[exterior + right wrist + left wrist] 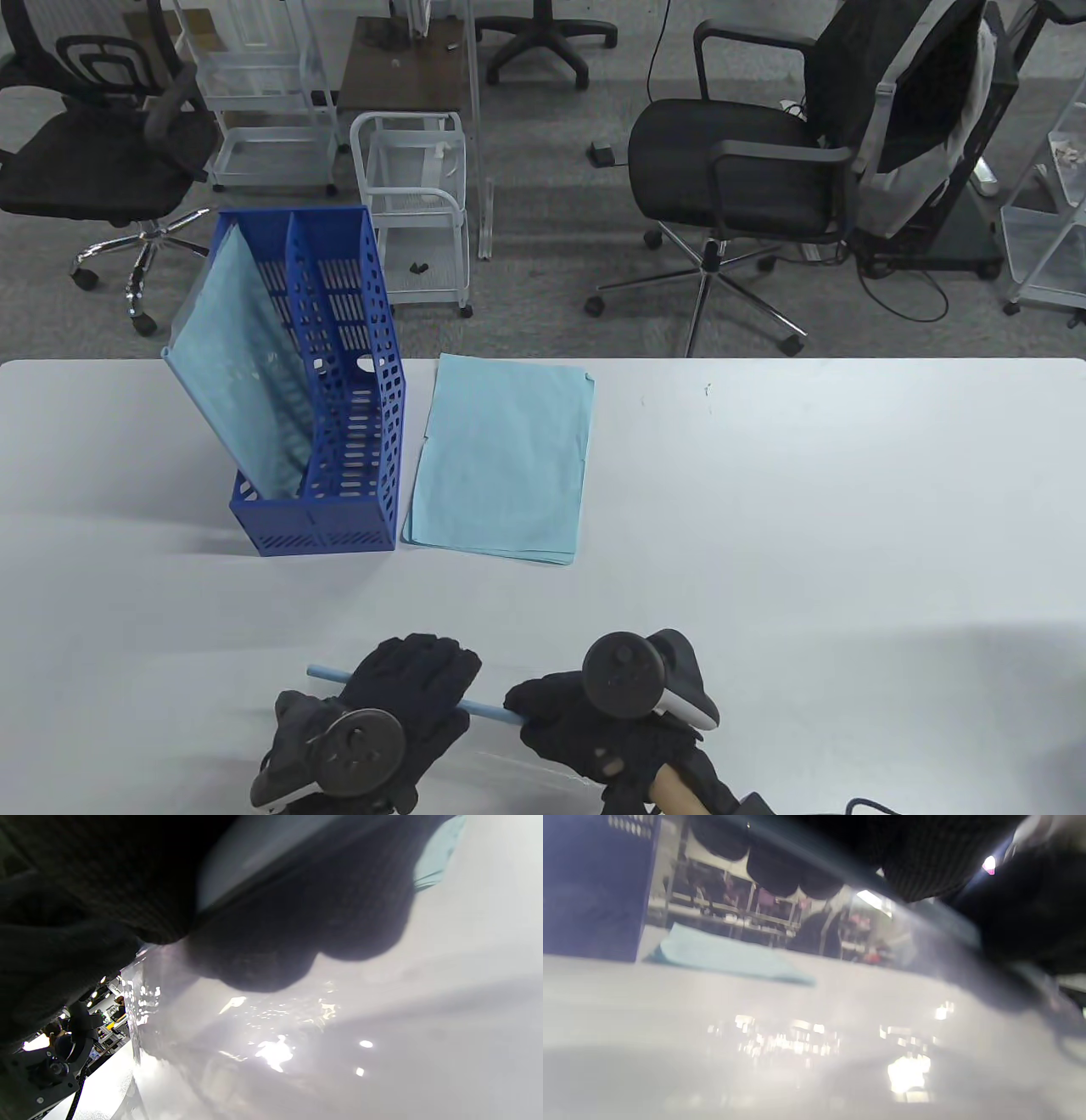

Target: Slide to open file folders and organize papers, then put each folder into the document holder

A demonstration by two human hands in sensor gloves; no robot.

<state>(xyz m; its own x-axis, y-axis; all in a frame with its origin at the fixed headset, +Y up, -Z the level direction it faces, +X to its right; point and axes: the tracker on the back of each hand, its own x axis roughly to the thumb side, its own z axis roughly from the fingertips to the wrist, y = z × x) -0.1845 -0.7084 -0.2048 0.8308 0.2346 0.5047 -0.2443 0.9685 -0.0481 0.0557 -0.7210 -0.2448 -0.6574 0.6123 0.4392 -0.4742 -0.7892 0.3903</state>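
Note:
A thin light-blue slide bar [485, 710] lies across the table's near edge, clipped on a clear folder [530, 764] that I can barely make out. My left hand [416, 679] curls its fingers over the bar's left part. My right hand [551, 717] grips the bar's right end. The clear sheet [237, 1035] hangs glossy under the right fingers [297, 921], and the left fingers [780, 874] close over the bar. A blue document holder [339, 399] stands at the left with a translucent folder [246, 382] leaning in it. A stack of light-blue papers [501, 463] lies beside the holder.
The white table [806, 509] stretches right of the papers. Beyond its far edge stand office chairs [747, 170] and white wire carts [416, 195]. The papers [725, 957] and holder [589, 887] also show blurred in the left wrist view.

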